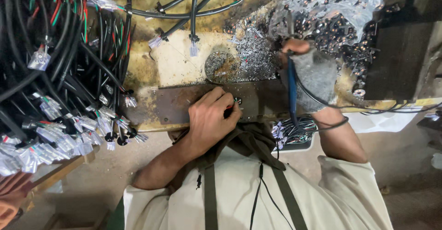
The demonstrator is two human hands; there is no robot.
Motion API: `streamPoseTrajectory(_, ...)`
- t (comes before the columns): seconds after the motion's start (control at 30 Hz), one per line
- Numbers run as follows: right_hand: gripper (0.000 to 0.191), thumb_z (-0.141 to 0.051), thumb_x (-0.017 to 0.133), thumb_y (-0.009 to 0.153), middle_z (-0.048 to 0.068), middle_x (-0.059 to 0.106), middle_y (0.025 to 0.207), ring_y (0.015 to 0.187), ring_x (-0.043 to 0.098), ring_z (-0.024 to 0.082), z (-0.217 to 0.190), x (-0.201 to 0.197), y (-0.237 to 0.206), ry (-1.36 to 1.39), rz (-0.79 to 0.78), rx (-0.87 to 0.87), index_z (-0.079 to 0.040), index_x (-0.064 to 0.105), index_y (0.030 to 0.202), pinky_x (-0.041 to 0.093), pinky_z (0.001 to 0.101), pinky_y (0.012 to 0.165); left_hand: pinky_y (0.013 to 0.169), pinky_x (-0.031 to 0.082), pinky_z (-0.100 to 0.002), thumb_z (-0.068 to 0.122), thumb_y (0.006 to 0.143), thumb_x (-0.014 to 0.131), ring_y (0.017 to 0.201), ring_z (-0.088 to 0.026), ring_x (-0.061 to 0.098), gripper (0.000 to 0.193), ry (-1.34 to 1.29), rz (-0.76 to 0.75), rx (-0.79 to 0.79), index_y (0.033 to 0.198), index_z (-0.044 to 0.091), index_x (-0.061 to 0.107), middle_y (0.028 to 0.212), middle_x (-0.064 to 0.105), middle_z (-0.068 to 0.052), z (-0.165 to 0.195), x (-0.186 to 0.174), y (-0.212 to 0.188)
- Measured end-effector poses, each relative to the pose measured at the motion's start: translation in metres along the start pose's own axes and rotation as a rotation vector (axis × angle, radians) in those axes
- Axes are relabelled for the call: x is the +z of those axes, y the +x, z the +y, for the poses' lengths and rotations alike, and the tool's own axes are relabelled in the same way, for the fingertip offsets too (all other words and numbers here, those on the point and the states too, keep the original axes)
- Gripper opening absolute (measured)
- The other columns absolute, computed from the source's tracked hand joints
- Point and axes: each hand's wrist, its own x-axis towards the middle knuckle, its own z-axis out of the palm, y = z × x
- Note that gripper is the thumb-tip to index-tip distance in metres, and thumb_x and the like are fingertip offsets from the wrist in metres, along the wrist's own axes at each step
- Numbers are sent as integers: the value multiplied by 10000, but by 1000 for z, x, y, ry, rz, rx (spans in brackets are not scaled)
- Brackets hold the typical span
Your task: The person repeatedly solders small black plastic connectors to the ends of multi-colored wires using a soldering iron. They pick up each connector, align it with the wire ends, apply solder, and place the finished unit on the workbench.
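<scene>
My left hand (211,118) rests on a rusty brown metal strip (172,105) at the bench's front edge. It pinches a thin red wire with a small metal tip (235,102) between thumb and fingers. My right hand (312,75) wears a grey fingerless glove and grips a blue-handled soldering iron (292,85), its tip hidden up near a heap of small black parts (338,36). A black cord runs from the tool across my right wrist.
A thick bundle of black cables with clear connectors (60,87) fills the left side. Solder scraps (251,57) lie mid-bench beside a round tin (221,66). A clear plastic bag (340,0) lies at the back right. More wires (292,131) hang below the bench.
</scene>
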Motion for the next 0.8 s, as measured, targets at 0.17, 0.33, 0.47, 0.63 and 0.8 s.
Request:
streamPoseTrajectory(0.17, 202, -96, 796, 1054, 66, 680, 990, 898, 677, 225, -12, -5, -12, 66, 89, -58, -87, 594, 1053, 503, 333, 815, 622, 508, -426, 119, 829, 759, 734, -297, 634, 179, -6, 12, 3, 774, 79, 593, 819, 573, -78, -1, 0, -1)
streamPoseTrajectory(0.33, 313, -71, 840, 905, 40, 643, 954, 840, 658, 139, -22, 8, -40, 689, -144, 13, -82, 591, 1094, 534, 253, 780, 629, 507, -434, 127, 834, 767, 744, -303, 636, 181, 15, 7, 18, 792, 79, 598, 832, 576, -84, -3, 2, -2)
streamPoseTrajectory(0.47, 371, -61, 845, 917, 19, 605, 1085, 1008, 650, 137, -24, 1, -31, 1018, -288, 163, -111, 570, 1161, 566, 267, 875, 634, 518, -424, 122, 839, 762, 750, -294, 640, 177, 13, 15, 13, 794, 82, 596, 837, 576, -76, -2, 2, -2)
streamPoseTrajectory(0.63, 524, -327, 902, 805, 30, 626, 919, 752, 647, 169, -32, -15, -8, 129, -427, 89, -125, 575, 1162, 508, 316, 691, 621, 510, -425, 120, 827, 770, 751, -295, 642, 179, 24, 29, 19, 786, 81, 601, 832, 573, -78, -1, 1, -2)
streamPoseTrajectory(0.8, 484, -289, 885, 858, 72, 634, 1020, 800, 619, 231, -41, -7, -22, 40, -264, -29, -100, 554, 1156, 483, 353, 694, 622, 507, -425, 120, 841, 768, 743, -289, 636, 185, 30, 5, 16, 789, 80, 595, 834, 572, -75, -1, 2, -2)
